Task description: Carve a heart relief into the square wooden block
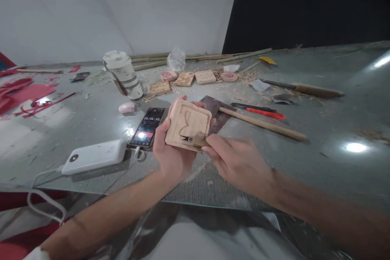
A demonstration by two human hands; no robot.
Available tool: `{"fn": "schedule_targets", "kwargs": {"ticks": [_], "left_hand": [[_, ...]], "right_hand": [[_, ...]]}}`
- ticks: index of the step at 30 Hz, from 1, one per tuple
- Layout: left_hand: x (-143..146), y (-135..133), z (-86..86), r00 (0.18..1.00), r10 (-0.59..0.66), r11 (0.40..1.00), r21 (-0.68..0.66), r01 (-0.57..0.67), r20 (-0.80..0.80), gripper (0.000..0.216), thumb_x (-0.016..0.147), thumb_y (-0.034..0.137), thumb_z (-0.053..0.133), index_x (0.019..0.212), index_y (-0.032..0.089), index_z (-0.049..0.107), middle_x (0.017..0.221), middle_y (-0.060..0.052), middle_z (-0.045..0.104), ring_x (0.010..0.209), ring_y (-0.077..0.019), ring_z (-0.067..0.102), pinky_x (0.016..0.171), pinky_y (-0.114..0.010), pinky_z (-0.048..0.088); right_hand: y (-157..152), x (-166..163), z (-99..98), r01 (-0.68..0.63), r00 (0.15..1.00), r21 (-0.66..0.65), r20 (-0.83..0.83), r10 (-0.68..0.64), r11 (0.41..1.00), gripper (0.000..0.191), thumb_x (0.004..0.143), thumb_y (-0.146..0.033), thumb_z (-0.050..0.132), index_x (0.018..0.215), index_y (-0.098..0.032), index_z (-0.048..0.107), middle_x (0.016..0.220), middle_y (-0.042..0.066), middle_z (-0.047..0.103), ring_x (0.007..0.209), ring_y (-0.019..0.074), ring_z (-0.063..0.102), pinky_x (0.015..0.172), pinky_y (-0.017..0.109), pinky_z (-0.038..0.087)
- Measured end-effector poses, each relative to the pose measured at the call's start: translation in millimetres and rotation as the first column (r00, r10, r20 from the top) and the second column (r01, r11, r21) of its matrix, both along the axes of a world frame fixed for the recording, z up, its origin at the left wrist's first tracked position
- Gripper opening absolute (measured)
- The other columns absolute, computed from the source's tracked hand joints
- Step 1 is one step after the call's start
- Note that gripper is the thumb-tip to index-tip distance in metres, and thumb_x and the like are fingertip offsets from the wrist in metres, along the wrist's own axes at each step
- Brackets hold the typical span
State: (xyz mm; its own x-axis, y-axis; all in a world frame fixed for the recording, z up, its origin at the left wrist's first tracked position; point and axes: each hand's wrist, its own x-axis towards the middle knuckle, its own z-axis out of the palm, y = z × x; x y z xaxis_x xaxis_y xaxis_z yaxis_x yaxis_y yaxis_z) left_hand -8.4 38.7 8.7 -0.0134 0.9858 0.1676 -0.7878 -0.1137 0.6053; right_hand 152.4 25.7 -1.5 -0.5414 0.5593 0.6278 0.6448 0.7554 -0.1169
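Observation:
A square, round-cornered wooden block with a raised rim and a curved carved outline rests tilted in my left hand. The fingers of that hand wrap around its left side and back edge. My right hand is closed around the handle of a small carving tool. The tool's dark metal tip lies against the lower part of the carved face. Most of the handle is hidden by my right fingers.
Beyond my hands lie several carved pieces among wood shavings. A paper cup, phone and white power bank stand left. A wooden stick, red-and-black cutter and wood-handled knife lie right. The glass table edge is close.

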Motion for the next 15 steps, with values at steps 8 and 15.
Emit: {"fn": "schedule_targets", "kwargs": {"ticks": [8,15], "left_hand": [[-0.6,-0.3,-2.3,0.999,0.025,1.0,0.011,-0.025,-0.032,0.051,0.107,0.043,0.039,0.147,0.025,0.065,0.129,-0.015,0.077,0.137,-0.0384,0.069,0.112,-0.058,0.062],[1.7,-4.7,1.3,1.0,-0.022,0.998,-0.054,0.022,-0.007,0.051,0.107,0.04,0.043,0.151,0.027,0.063,0.124,-0.013,0.08,0.132,-0.0384,0.073,0.11,-0.059,0.063]], "right_hand": [[1.0,0.4,-1.3,-0.05,0.998,-0.202,-0.055,0.039,0.978,0.03,0.119,-0.029,0.041,0.096,-0.023,0.058,0.064,-0.005,0.061,0.051,0.013,0.051,0.053,0.029,0.033],[-3.6,-2.5,4.8,0.0,1.0,-0.079,0.005,0.0,0.997,0.038,0.121,-0.032,0.036,0.09,-0.023,0.057,0.065,-0.001,0.064,0.053,0.0131,0.051,0.052,0.032,0.027]]}}
